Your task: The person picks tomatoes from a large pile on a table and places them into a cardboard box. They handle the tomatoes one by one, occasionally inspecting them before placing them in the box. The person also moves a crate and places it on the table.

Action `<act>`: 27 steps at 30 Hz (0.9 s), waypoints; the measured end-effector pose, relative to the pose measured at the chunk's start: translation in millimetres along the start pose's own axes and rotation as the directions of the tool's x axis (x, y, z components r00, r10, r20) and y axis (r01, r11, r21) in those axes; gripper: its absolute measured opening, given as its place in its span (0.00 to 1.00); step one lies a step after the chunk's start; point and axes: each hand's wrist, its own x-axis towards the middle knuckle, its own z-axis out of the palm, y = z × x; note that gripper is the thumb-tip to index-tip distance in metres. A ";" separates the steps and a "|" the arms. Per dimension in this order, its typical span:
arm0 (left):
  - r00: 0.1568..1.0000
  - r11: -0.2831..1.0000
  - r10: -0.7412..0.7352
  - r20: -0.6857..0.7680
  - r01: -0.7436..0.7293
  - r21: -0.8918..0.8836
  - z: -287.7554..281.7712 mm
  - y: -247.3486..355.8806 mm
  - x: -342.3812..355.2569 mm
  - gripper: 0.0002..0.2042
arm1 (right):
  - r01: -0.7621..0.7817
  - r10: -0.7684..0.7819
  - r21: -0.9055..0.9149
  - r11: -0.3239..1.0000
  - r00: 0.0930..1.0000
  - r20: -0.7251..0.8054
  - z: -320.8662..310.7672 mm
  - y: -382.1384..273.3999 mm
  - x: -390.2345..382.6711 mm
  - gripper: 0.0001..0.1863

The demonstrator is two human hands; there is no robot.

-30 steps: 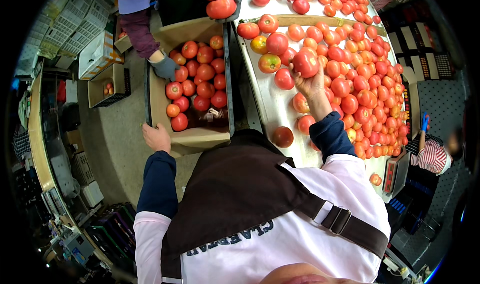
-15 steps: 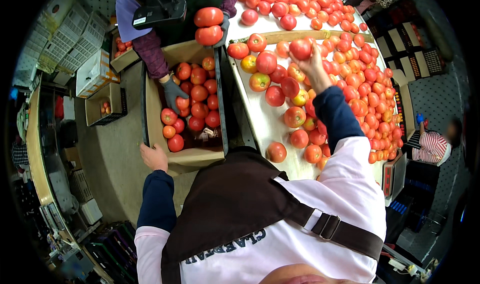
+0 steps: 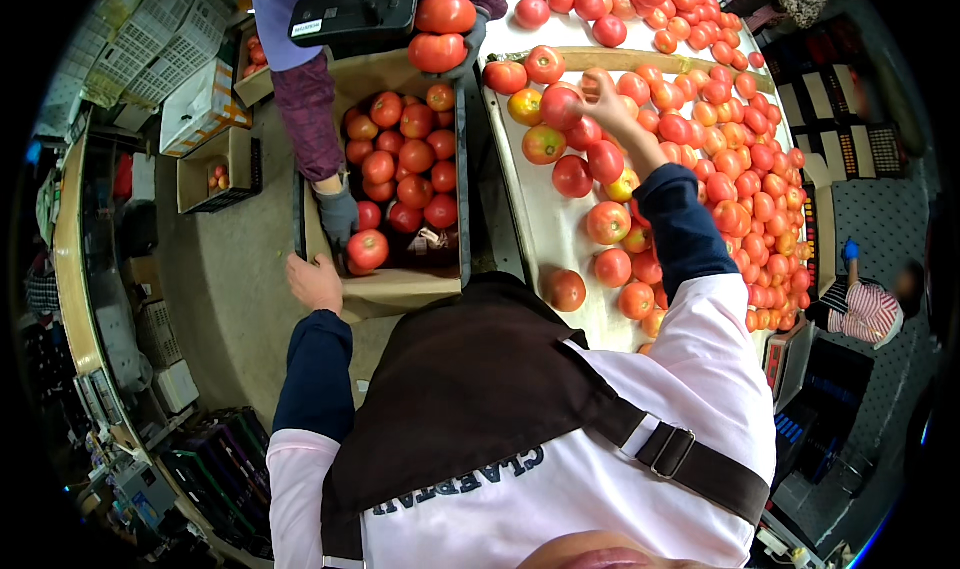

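Poised with right hand (image 3: pixel 590 97), fingers curved apart, beside a smooth, round tomato (image 3: pixel 561 107) on the pale table (image 3: pixel 543 214), near its bare edge; with left hand (image 3: pixel 316 285) at the brown-lined crate (image 3: pixel 400 286) corner, cannot tell whether gripping.

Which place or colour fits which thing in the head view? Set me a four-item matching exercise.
1. Left hand
2. Right hand
3. Apron
4. Wooden strip

A. Running across the white table
B. Dark brown
C. At the near-left corner of the lined crate
D. Among the tabletop tomatoes

Pairs: 1-C, 2-D, 3-B, 4-A
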 end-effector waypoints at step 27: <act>0.980 0.911 -0.197 0.030 0.194 -0.365 -22.1 -3.9 -9.4 0.26 | -0.321 -0.042 0.598 0.734 0.858 0.512 195.6 -125.0 -180.8 0.34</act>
